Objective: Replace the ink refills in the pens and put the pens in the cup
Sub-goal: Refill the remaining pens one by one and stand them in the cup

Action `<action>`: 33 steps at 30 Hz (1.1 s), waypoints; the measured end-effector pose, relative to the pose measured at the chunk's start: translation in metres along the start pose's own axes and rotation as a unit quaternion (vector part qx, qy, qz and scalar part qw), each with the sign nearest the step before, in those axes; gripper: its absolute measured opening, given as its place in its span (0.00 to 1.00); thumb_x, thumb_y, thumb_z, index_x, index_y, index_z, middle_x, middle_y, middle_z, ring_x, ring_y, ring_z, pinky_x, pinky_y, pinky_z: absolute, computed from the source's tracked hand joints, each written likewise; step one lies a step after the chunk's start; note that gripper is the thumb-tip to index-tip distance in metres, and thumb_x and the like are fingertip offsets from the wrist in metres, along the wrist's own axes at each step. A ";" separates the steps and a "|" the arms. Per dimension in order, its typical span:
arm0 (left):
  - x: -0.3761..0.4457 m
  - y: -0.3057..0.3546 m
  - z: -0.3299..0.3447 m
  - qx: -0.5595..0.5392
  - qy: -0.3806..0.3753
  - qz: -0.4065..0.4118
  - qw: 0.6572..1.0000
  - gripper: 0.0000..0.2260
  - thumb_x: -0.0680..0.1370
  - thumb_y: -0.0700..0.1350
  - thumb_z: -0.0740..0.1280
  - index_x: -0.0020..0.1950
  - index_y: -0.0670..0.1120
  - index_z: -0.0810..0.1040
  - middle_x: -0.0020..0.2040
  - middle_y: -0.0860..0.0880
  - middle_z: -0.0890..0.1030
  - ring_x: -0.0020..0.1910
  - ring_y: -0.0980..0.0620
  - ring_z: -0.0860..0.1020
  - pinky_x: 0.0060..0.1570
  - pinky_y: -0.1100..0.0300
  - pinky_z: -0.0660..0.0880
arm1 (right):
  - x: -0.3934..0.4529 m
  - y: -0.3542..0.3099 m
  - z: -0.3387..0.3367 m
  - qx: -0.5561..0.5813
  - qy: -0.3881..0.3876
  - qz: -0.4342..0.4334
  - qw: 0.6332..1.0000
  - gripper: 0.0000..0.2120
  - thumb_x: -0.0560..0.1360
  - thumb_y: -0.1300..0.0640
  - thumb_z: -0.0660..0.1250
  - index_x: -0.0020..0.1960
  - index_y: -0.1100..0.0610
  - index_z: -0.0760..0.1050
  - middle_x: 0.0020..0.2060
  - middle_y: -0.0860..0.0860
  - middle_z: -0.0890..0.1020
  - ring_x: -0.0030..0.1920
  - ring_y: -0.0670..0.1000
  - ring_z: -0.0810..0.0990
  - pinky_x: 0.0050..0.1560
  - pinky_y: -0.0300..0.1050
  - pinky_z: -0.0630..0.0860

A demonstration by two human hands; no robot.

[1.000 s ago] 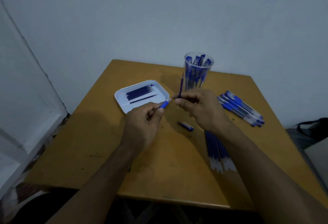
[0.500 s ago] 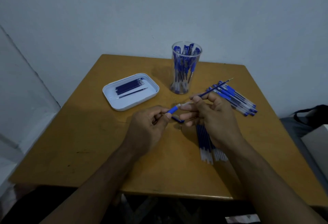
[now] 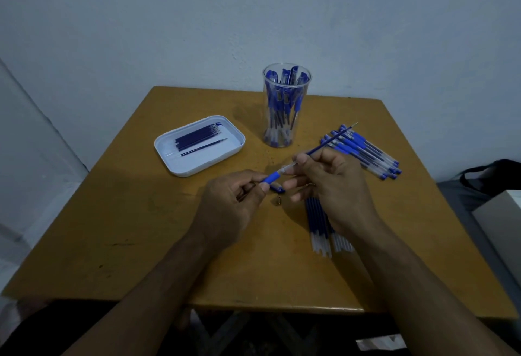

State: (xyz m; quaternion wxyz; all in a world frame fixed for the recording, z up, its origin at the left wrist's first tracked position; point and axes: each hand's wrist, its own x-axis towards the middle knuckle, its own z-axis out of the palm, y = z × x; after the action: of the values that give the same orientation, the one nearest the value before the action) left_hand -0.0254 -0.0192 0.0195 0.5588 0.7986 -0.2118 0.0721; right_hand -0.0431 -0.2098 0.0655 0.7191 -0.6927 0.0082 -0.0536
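My left hand (image 3: 228,209) grips a pen barrel (image 3: 273,177) by its blue grip section. My right hand (image 3: 329,186) pinches a thin blue ink refill (image 3: 329,139) whose tail end meets the barrel's mouth and whose tip points up to the right. A blue pen cap (image 3: 277,188) and a small metal tip piece (image 3: 279,199) lie on the table just below the barrel. The clear plastic cup (image 3: 286,107) at the back holds several blue pens.
A white tray (image 3: 197,161) with several refills sits at left. A pile of blue pens (image 3: 366,152) lies at right, and a row of refills (image 3: 320,229) lies under my right wrist. The wooden table (image 3: 141,243) stands against the wall; a dark bag (image 3: 496,172) is far right.
The refill in my right hand swung from upright to slanting up to the right, its tail now at the barrel's mouth. Both hands shifted slightly toward me.
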 end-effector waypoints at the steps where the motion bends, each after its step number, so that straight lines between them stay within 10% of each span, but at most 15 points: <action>1: 0.000 0.000 0.000 -0.006 -0.005 0.001 1.000 0.09 0.81 0.42 0.69 0.57 0.55 0.82 0.37 0.49 0.82 0.36 0.44 0.80 0.37 0.45 0.78 | 0.000 -0.001 -0.001 0.000 -0.014 0.013 1.000 0.09 0.81 0.60 0.66 0.52 0.67 0.78 0.43 0.59 0.86 0.39 0.59 0.84 0.32 0.46 0.81; 10: 0.000 0.000 0.000 -0.014 -0.022 -0.010 1.000 0.08 0.81 0.44 0.68 0.58 0.54 0.82 0.37 0.50 0.82 0.37 0.44 0.80 0.37 0.45 0.77 | 0.001 -0.001 -0.002 0.010 0.029 0.019 0.999 0.14 0.80 0.55 0.68 0.50 0.68 0.78 0.39 0.59 0.84 0.30 0.53 0.78 0.24 0.44 0.73; 17: 0.002 -0.007 -0.002 -0.043 -0.010 -0.035 0.998 0.07 0.83 0.45 0.65 0.55 0.52 0.83 0.35 0.49 0.81 0.31 0.57 0.75 0.33 0.60 0.71 | -0.003 -0.005 0.002 -0.179 -0.016 0.048 0.983 0.10 0.77 0.44 0.70 0.49 0.50 0.85 0.34 0.52 0.84 0.25 0.45 0.73 0.26 0.39 0.68; 23: 0.004 -0.010 -0.001 -0.074 0.025 -0.075 0.994 0.13 0.81 0.54 0.62 0.53 0.50 0.82 0.35 0.47 0.80 0.30 0.54 0.73 0.33 0.56 0.70 | 0.001 0.000 0.005 -0.549 -0.125 -0.047 0.825 0.12 0.80 0.52 0.68 0.63 0.49 0.81 0.55 0.45 0.82 0.52 0.42 0.77 0.53 0.37 0.74; 30: 0.004 -0.007 0.000 -0.033 0.020 -0.044 0.998 0.07 0.83 0.44 0.65 0.54 0.49 0.83 0.35 0.47 0.81 0.31 0.55 0.76 0.34 0.63 0.72 | 0.005 0.006 0.016 -0.633 -0.147 -0.034 0.759 0.12 0.82 0.54 0.65 0.64 0.49 0.79 0.55 0.49 0.78 0.54 0.49 0.77 0.54 0.45 0.77; 33: 0.003 -0.006 -0.001 -0.028 0.014 -0.032 0.999 0.06 0.83 0.44 0.66 0.54 0.51 0.83 0.35 0.48 0.81 0.35 0.49 0.79 0.37 0.57 0.77 | 0.005 0.002 0.010 -0.552 -0.096 -0.037 0.827 0.07 0.81 0.55 0.68 0.57 0.49 0.80 0.50 0.45 0.81 0.50 0.44 0.79 0.48 0.37 0.75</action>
State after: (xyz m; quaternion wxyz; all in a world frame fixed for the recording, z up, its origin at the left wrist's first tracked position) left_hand -0.0200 -0.0172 0.0153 0.5856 0.7880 -0.1801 0.0596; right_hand -0.0372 -0.2000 0.0637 0.2110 -0.9757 -0.0586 0.0001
